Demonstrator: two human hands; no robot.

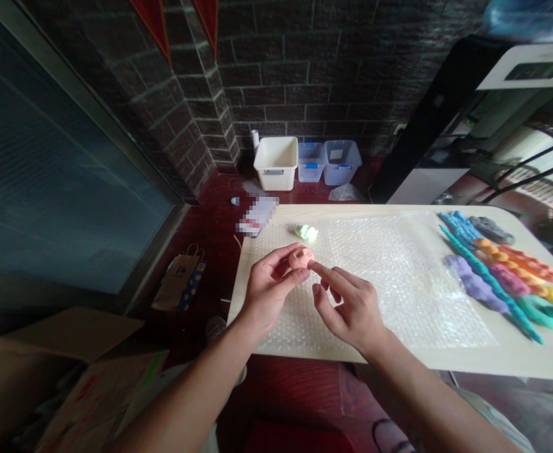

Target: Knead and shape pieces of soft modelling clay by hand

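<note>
My left hand (273,277) pinches a small salmon-pink lump of modelling clay (301,257) between thumb and fingers, held up over the bubble wrap (375,270). The lump is roundish, with a dent or fold on top. My right hand (349,299) reaches in from the right with its index finger stretched out, the tip at the lump's right side. Its thumb stands apart and the other fingers are loosely bent, holding nothing. Just beyond the lump, a pale green-white piece of clay (307,233) rests on the wrap.
Clay strips in several colours, among them a purple strip (477,283) and a teal strip (493,283), lie on the right of the pale table (399,362). Behind stand a white bin (276,176) and two clear tubs. A cardboard box (87,377) sits low left.
</note>
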